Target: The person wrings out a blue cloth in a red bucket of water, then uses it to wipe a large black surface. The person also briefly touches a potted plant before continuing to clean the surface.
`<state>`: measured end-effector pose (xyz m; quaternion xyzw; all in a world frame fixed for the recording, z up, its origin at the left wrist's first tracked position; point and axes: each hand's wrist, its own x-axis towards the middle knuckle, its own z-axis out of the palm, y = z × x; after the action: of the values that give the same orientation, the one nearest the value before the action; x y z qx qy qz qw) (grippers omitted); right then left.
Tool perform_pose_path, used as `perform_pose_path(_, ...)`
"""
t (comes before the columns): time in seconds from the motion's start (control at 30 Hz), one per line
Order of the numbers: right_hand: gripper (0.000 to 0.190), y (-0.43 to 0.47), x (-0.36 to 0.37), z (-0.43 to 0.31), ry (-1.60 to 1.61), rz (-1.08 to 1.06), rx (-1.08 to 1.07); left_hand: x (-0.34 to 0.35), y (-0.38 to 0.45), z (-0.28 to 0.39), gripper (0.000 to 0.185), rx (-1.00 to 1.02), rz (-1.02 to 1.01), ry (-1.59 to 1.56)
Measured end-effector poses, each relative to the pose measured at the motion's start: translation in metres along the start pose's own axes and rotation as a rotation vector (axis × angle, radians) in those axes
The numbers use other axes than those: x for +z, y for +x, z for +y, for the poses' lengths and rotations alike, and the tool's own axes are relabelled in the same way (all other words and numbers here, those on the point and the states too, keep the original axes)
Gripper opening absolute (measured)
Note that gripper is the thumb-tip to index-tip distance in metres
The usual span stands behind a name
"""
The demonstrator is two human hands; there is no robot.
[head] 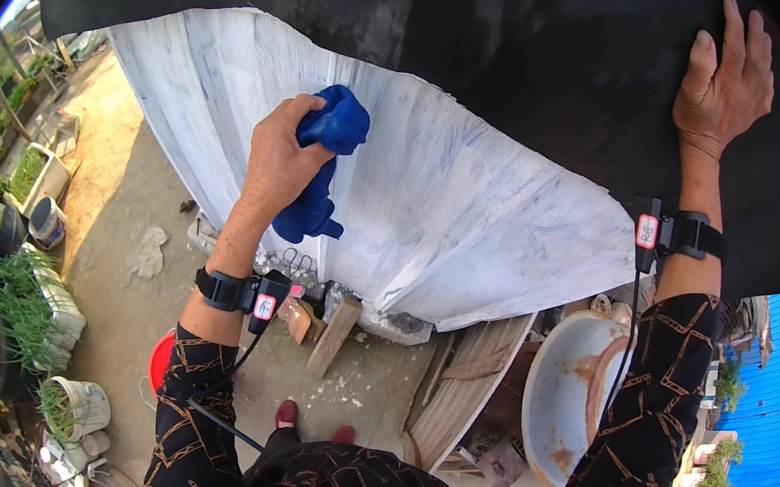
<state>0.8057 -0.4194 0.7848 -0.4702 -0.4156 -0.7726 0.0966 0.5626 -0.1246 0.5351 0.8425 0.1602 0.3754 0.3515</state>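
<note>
My left hand (289, 149) grips a blue cloth (337, 121), which is bunched at the top and hangs down against a large white sheet (427, 187). The sheet is creased and streaked with grey-blue marks. A large black sheet (547, 90) lies along its upper right side, over or against it; its top runs out of view. On the right, my right hand (726, 77) rests on or just over the black sheet with its fingers spread and nothing held. Each wrist wears a black strap with a small device and a cable.
Below the white sheet are stones, a wood block (334, 338), wooden boards (474, 380) and a rusty enamel basin (576, 396). A red bucket (160, 362) stands beside my left arm. Planters and a white bucket (79, 406) with green plants line the left; blue corrugated metal (774, 407) is at lower right.
</note>
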Motion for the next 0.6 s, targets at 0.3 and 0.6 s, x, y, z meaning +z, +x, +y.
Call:
perform_pose_path(0.3, 0.047, -0.002, -0.009, -0.013, -0.025, -0.1, 0.118, -0.078, 0.067, 0.092, 0.046, 0.268, -0.055, -0.605)
perform_pose_path(0.6, 0.047, 0.002, -0.016, -0.019, -0.077, -0.158, 0.166, -0.129, 0.173, 0.153, 0.033, 0.699, 0.794, 0.274)
